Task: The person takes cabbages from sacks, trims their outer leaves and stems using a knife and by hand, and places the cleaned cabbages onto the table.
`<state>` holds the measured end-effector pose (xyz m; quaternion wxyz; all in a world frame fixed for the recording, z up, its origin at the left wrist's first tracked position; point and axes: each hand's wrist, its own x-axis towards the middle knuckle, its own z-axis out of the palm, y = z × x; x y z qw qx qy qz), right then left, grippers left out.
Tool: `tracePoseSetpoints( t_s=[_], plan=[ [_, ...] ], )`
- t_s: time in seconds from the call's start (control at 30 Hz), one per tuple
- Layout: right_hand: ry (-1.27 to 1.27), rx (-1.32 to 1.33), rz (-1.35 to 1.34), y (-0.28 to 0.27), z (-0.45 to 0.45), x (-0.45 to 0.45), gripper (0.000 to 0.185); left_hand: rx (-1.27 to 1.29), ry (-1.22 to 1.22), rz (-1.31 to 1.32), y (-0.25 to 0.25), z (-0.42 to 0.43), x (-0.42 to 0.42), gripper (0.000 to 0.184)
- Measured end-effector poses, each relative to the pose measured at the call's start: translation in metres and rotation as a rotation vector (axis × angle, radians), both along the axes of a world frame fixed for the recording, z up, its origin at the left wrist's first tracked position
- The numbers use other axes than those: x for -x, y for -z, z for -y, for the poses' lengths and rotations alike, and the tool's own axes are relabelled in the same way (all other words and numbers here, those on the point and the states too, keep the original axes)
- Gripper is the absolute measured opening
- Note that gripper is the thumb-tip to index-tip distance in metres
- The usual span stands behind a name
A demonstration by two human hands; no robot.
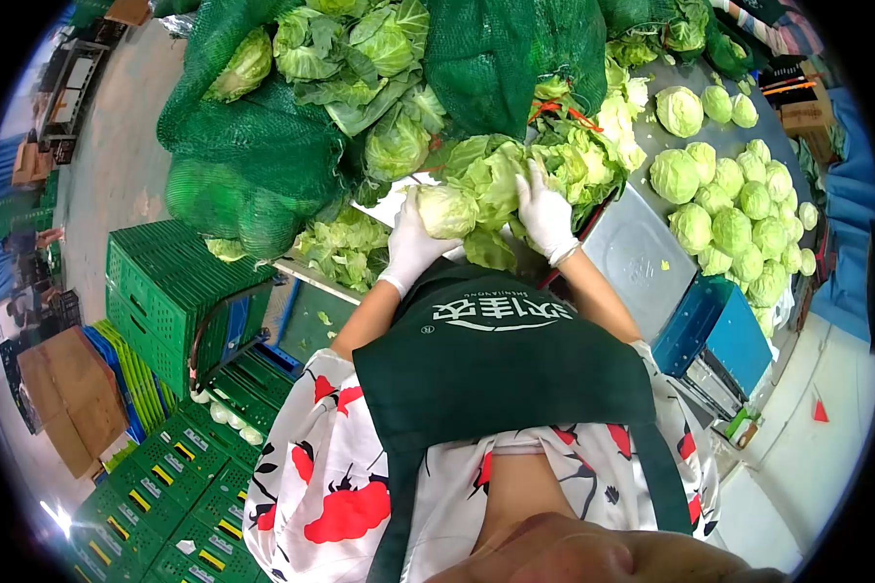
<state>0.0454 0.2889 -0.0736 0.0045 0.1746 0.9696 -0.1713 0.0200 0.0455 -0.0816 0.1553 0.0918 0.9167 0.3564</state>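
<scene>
My left hand [413,243], in a white glove, is wrapped round the side of a pale green cabbage [445,212] in front of my apron. Broad outer leaves [491,180] stand up against the cabbage on its right; I cannot tell whether they are still joined to it. My right hand [546,212], also gloved, grips these leaves from the right, its fingertips partly hidden. Behind it lies a pile of loose leaves [593,146]. Untrimmed cabbages [397,146] rest just beyond my hands, beside green mesh sacks [481,63].
Many trimmed cabbages [734,228] are heaped on the table at the right, near a grey metal surface [637,248] and a blue bin [719,330]. More leaves [340,248] lie at left. Stacked green crates [165,311] stand on the left floor.
</scene>
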Motion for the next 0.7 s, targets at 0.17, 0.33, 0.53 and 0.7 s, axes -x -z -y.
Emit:
tracePoseSetpoints(
  t_s=[0.17, 0.33, 0.53, 0.7],
  plan=[
    [-0.396, 0.134, 0.146, -0.034, 0.046, -0.004, 0.058, 0.172, 0.025, 0.063, -0.011, -0.021, 0.015, 0.109],
    [-0.480, 0.120, 0.137, -0.010, 0.058, 0.001, 0.058, 0.235, 0.048, 0.008, -0.001, -0.025, 0.012, 0.096],
    [-0.474, 0.049, 0.000, 0.003, 0.064, 0.010, 0.049, 0.164, 0.040, -0.036, -0.002, -0.027, 0.013, 0.097],
    [-0.177, 0.203, 0.035, 0.012, 0.025, 0.039, 0.036, 0.081, 0.110, -0.055, 0.000, -0.016, 0.006, 0.112]
  ],
)
